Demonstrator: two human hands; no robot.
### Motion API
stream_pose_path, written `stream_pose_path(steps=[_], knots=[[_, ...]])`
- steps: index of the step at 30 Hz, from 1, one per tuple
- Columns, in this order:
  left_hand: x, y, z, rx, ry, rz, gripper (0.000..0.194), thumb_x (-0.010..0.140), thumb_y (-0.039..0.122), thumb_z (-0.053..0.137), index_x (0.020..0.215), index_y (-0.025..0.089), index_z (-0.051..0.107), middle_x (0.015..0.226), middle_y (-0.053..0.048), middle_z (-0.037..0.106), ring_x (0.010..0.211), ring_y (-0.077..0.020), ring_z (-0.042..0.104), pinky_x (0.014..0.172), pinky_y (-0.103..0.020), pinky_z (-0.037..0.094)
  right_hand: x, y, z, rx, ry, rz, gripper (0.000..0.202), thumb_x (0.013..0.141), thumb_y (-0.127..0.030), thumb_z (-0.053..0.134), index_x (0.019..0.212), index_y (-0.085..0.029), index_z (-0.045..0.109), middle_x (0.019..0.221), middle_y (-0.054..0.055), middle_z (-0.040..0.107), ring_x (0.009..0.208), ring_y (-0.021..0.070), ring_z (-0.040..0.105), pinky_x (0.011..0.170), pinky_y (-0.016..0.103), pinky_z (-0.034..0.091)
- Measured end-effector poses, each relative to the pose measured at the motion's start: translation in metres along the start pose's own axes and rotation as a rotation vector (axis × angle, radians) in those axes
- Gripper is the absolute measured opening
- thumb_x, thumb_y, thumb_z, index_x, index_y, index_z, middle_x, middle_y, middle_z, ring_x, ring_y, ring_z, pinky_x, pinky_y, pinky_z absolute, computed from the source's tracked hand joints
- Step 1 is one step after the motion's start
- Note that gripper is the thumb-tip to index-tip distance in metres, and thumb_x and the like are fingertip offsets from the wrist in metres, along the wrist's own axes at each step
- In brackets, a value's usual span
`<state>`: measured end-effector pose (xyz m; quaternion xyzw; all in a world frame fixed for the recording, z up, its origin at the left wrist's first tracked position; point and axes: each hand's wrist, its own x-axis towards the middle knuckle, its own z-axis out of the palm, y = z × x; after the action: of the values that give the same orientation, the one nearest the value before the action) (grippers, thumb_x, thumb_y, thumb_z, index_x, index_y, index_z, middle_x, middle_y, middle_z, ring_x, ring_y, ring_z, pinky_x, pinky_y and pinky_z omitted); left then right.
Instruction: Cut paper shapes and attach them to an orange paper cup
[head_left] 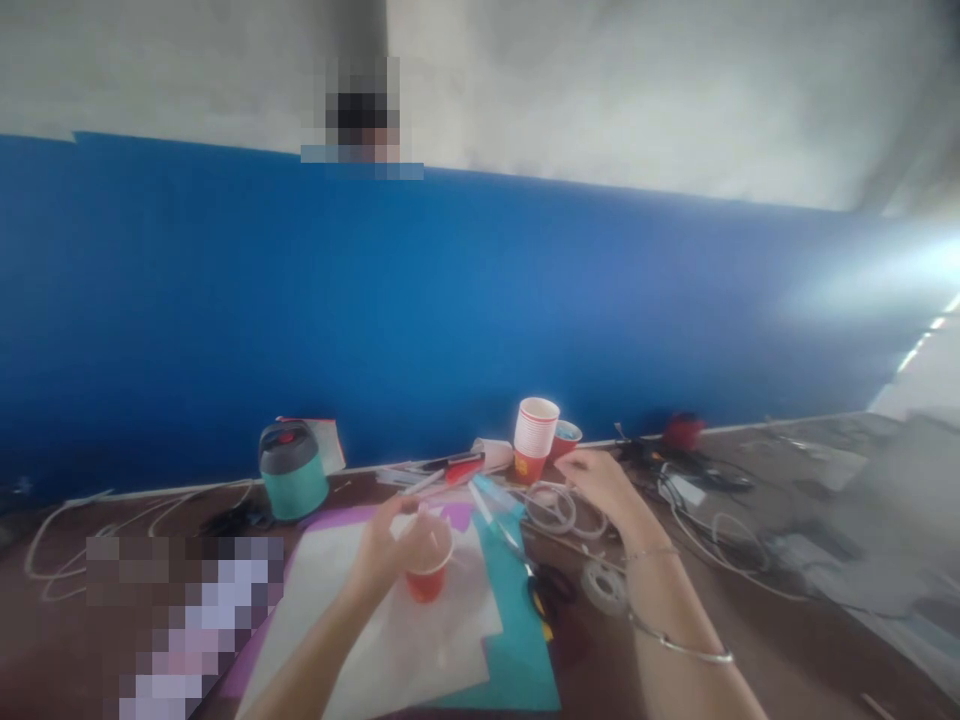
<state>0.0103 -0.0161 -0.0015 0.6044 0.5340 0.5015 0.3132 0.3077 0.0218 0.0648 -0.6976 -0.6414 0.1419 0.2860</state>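
Observation:
A red paper cup [426,587] stands on white paper [360,640]. My left hand [386,550] is closed on the cup's near-left side and rim; something pale at its mouth is blurred. Farther right, my right hand [600,482] reaches over the table with its fingers drawn together, and I cannot make out what they hold, if anything. Just beyond those fingertips sits a red cup with blue pieces [568,433]. Beside it rises a stack of paper cups [535,440]. Black-handled scissors [551,590] lie between my hands on a teal sheet [517,660].
A roll of clear tape [604,585] and a coiled white tube [551,508] lie near my right forearm. A teal and grey jug [292,470] stands back left. Cables [720,540] spread to the right. Behind the table runs a blue partition [450,300], with a person beyond it.

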Motion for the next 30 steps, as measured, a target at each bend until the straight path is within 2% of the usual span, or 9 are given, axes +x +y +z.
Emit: stream_pose_path(steps=[4, 6, 9, 14, 16, 21, 24, 27, 30], knots=[[-0.001, 0.000, 0.000, -0.024, 0.015, 0.031, 0.036, 0.071, 0.046, 0.061, 0.094, 0.019, 0.065, 0.099, -0.008, 0.067, 0.096, -0.0278, 0.059, 0.086, -0.040, 0.043, -0.024, 0.010, -0.006, -0.085, -0.300, -0.042, 0.020, 0.064, -0.025, 0.057, 0.044, -0.020, 0.061, 0.046, 0.002, 0.061, 0.043, 0.0141, 0.051, 0.045, 0.026, 0.031], [-0.002, 0.000, 0.000, -0.022, 0.036, 0.033, 0.038, 0.070, 0.046, 0.063, 0.097, 0.019, 0.064, 0.102, -0.009, 0.065, 0.099, -0.0280, 0.058, 0.089, -0.041, 0.041, -0.037, 0.014, -0.003, -0.176, -0.362, -0.063, 0.022, 0.058, -0.020, 0.061, 0.036, -0.022, 0.056, 0.042, 0.001, 0.057, 0.041, 0.0142, 0.048, 0.044, 0.027, 0.029], [-0.002, 0.000, -0.001, -0.020, 0.067, 0.036, 0.038, 0.071, 0.047, 0.062, 0.096, 0.019, 0.063, 0.102, -0.009, 0.065, 0.100, -0.0274, 0.058, 0.089, -0.041, 0.041, -0.044, 0.018, 0.004, -0.297, -0.280, -0.078, 0.020, 0.061, -0.018, 0.059, 0.041, -0.023, 0.060, 0.055, 0.005, 0.065, 0.052, 0.0191, 0.057, 0.049, 0.027, 0.032], [-0.002, -0.004, 0.000, -0.050, 0.086, 0.081, 0.036, 0.076, 0.048, 0.058, 0.097, 0.019, 0.061, 0.103, -0.009, 0.064, 0.100, -0.0270, 0.056, 0.088, -0.040, 0.041, -0.020, 0.025, 0.012, -0.412, -0.059, 0.098, 0.024, 0.072, -0.016, 0.048, 0.072, -0.021, 0.071, 0.083, 0.012, 0.071, 0.077, 0.0259, 0.065, 0.060, 0.029, 0.037], [-0.002, -0.007, 0.000, -0.063, 0.091, 0.097, 0.036, 0.077, 0.047, 0.056, 0.098, 0.019, 0.060, 0.104, -0.009, 0.063, 0.101, -0.0268, 0.056, 0.088, -0.039, 0.041, -0.010, 0.027, 0.017, -0.398, -0.060, 0.079, 0.025, 0.072, -0.016, 0.049, 0.080, -0.022, 0.072, 0.091, 0.011, 0.071, 0.084, 0.0253, 0.064, 0.063, 0.028, 0.038], [-0.002, -0.009, 0.001, -0.100, 0.100, 0.087, 0.036, 0.079, 0.049, 0.054, 0.098, 0.019, 0.061, 0.103, -0.009, 0.063, 0.100, -0.0267, 0.056, 0.086, -0.038, 0.042, -0.004, 0.028, 0.036, -0.363, -0.219, -0.102, 0.013, 0.065, -0.016, 0.060, 0.061, -0.023, 0.071, 0.082, 0.004, 0.072, 0.083, 0.0211, 0.063, 0.067, 0.023, 0.038], [-0.003, -0.009, 0.001, -0.116, 0.098, 0.073, 0.036, 0.080, 0.049, 0.054, 0.099, 0.019, 0.060, 0.104, -0.010, 0.063, 0.099, -0.0266, 0.057, 0.085, -0.037, 0.042, -0.005, 0.028, 0.043, -0.381, -0.227, -0.134, 0.011, 0.064, -0.016, 0.062, 0.057, -0.022, 0.069, 0.082, 0.005, 0.071, 0.088, 0.0222, 0.061, 0.071, 0.023, 0.038], [-0.003, -0.010, 0.001, -0.115, 0.113, 0.079, 0.035, 0.081, 0.048, 0.053, 0.100, 0.019, 0.060, 0.105, -0.009, 0.063, 0.100, -0.0258, 0.056, 0.085, -0.036, 0.042, -0.002, 0.029, 0.040, -0.415, -0.194, -0.136, 0.009, 0.066, -0.016, 0.060, 0.061, -0.020, 0.067, 0.084, 0.008, 0.069, 0.094, 0.0248, 0.058, 0.074, 0.027, 0.036], [-0.003, -0.010, 0.001, -0.102, 0.166, 0.095, 0.035, 0.081, 0.047, 0.054, 0.101, 0.019, 0.060, 0.105, -0.009, 0.063, 0.100, -0.0252, 0.056, 0.085, -0.036, 0.043, -0.001, 0.029, 0.027, -0.451, -0.148, -0.133, 0.010, 0.070, -0.017, 0.056, 0.071, -0.019, 0.066, 0.083, 0.009, 0.068, 0.089, 0.0256, 0.058, 0.075, 0.031, 0.036]])
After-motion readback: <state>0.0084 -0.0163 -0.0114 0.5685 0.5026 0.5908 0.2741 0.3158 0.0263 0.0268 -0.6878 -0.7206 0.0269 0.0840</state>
